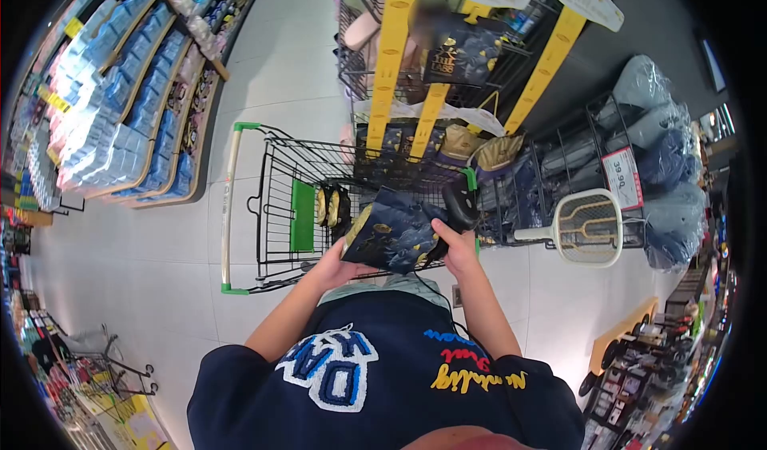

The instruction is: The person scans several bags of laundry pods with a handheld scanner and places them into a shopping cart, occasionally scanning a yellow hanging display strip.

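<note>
A dark blue snack-type bag (391, 230) with gold print is held in front of my body, over the near side of a black wire shopping cart (280, 158). My left hand (342, 269) grips its lower left edge. On the other side, my right hand (454, 244) closes on the bag's right edge, thumb on top. Just beyond the right hand sits a rounded black object (460, 204) whose kind I cannot make out. Small black-and-gold packs (331, 208) rest in the cart beside its green panel (303, 216). The bag's underside is hidden.
Similar dark bags (467, 50) hang on a rack with yellow strips (391, 58) ahead. An electric mosquito swatter (589, 228) hangs at right, near plastic-wrapped goods (663, 154). Shelves of blue packs (132, 138) stand at left. Another cart (108, 362) is behind left.
</note>
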`<state>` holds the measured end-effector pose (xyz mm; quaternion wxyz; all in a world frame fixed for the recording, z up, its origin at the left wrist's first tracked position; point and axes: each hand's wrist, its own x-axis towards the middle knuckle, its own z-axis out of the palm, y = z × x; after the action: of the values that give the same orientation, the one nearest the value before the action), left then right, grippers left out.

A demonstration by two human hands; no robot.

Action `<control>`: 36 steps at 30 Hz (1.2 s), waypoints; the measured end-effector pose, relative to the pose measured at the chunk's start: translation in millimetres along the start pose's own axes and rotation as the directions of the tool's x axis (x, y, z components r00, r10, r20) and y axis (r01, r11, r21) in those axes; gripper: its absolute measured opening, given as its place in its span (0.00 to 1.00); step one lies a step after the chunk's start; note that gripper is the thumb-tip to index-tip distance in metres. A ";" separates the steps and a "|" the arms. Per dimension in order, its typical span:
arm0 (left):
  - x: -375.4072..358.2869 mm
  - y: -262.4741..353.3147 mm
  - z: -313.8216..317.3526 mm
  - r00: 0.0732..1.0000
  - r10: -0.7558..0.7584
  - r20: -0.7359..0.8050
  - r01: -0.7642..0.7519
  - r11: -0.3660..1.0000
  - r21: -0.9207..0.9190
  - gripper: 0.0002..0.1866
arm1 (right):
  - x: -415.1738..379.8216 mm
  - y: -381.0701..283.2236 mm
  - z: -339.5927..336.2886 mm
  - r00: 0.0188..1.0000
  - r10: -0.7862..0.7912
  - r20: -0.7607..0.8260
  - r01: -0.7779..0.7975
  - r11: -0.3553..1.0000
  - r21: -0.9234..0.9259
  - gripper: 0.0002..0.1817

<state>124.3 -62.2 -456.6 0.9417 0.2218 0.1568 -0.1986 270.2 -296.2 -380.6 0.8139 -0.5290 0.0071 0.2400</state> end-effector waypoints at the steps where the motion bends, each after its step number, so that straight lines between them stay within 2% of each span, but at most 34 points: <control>1: 8.5 3.9 0.1 0.998 -0.015 -0.059 0.016 0.999 0.028 0.32 | 2.0 -4.0 -8.3 1.000 0.008 -0.013 -0.008 0.999 -0.039 0.32; 2: 17.2 7.0 -0.2 0.992 -0.028 -0.120 0.034 0.998 0.054 0.31 | 5.0 -6.2 -17.9 0.998 -0.043 -0.047 0.037 0.991 -0.128 0.32; 3: 29.8 10.8 -8.3 0.995 -0.017 -0.098 0.033 0.985 0.171 0.29 | 6.2 -11.3 -23.3 0.992 -0.109 -0.061 0.092 0.968 -0.233 0.30; 4: 42.5 14.4 -11.8 0.988 0.002 -0.155 0.036 0.971 0.238 0.25 | 7.6 -18.4 -27.3 0.983 -0.174 -0.065 0.143 0.931 -0.336 0.28; 6: 67.4 20.3 -6.9 0.934 0.174 -0.313 0.011 0.861 0.509 0.20 | 13.3 -30.9 -40.3 0.981 -0.195 -0.024 0.159 0.862 -0.481 0.23; 9: 110.7 43.7 -4.7 0.919 0.344 -0.191 -0.065 0.611 0.789 0.18 | 17.7 -47.5 -46.0 0.979 -0.203 0.020 0.163 0.724 -0.670 0.18; 10: 127.3 53.6 -0.2 0.899 0.421 -0.118 -0.137 0.528 0.838 0.19 | 20.1 -51.3 -47.1 0.979 -0.204 0.031 0.162 0.668 -0.726 0.17; 11: 144.5 64.7 6.0 0.872 0.487 -0.038 -0.206 0.436 0.876 0.20 | 23.1 -51.1 -50.3 0.978 -0.207 0.027 0.162 0.673 -0.722 0.17; 12: 160.3 81.7 18.7 0.860 0.507 -0.052 -0.149 0.347 0.926 0.22 | 27.1 -47.9 -54.7 0.979 -0.204 0.007 0.152 0.709 -0.689 0.17; 13: 190.2 94.7 7.2 0.840 0.542 0.002 -0.224 0.345 0.912 0.24 | 30.6 -43.5 -59.7 0.980 -0.199 -0.014 0.142 0.742 -0.656 0.17; 14: 203.2 116.1 26.1 0.829 0.559 0.026 -0.178 0.219 0.959 0.27 | 33.3 -39.9 -63.9 0.981 -0.194 -0.033 0.131 0.773 -0.621 0.18; 15: 220.2 131.5 40.7 0.769 0.628 0.116 -0.209 0.076 0.975 0.28 | 33.8 -41.9 -62.9 0.980 -0.192 -0.049 0.125 0.789 -0.602 0.18; 17: 248.4 159.8 74.4 0.687 0.675 0.268 -0.239 -0.138 0.961 0.30 | 37.0 -35.9 -69.4 0.979 -0.195 -0.063 0.119 0.792 -0.599 0.17; 19: 286.0 179.5 89.7 0.581 0.695 0.423 -0.319 -0.283 0.904 0.30 | 38.6 -32.7 -75.3 0.982 -0.173 -0.071 0.098 0.800 -0.593 0.17; 22: 317.4 187.9 112.8 0.747 0.646 0.156 -0.441 0.305 0.844 0.28 | 40.8 -25.0 -84.1 0.989 -0.125 -0.084 0.056 0.821 -0.568 0.18; 23: 321.3 186.6 120.7 0.726 0.666 0.168 -0.518 0.370 0.772 0.24 | 42.6 -15.0 -90.5 0.988 -0.119 -0.098 0.045 0.829 -0.557 0.19; 26: 334.6 185.6 116.1 0.795 0.604 0.060 -0.355 0.382 0.853 0.18 | 45.0 -7.7 -93.4 0.985 -0.119 -0.123 0.038 0.853 -0.520 0.21; 29: 346.5 178.8 115.7 0.690 0.723 0.011 -0.446 0.413 0.794 0.12 | 46.8 -8.1 -95.7 0.986 -0.090 -0.142 -0.006 0.826 -0.564 0.22; 32: 344.4 176.2 113.1 0.670 0.720 -0.181 -0.382 0.544 0.747 0.12 | 50.8 -10.9 -97.8 0.986 -0.058 -0.156 -0.043 0.818 -0.574 0.22; 35: 344.1 171.9 97.2 0.637 0.770 -0.047 -0.445 0.416 0.793 0.11 | 54.1 -18.3 -93.9 0.984 -0.055 -0.168 -0.054 0.810 -0.584 0.22; 36: 338.2 168.2 100.7 0.649 0.759 -0.046 -0.452 0.433 0.780 0.11 | 55.2 -21.9 -92.2 0.984 -0.057 -0.170 -0.056 0.802 -0.595 0.22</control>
<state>514.7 -75.1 -440.6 0.7311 0.6420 0.1591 0.1674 350.2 -361.9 -417.0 0.6021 -0.7776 0.0045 0.1810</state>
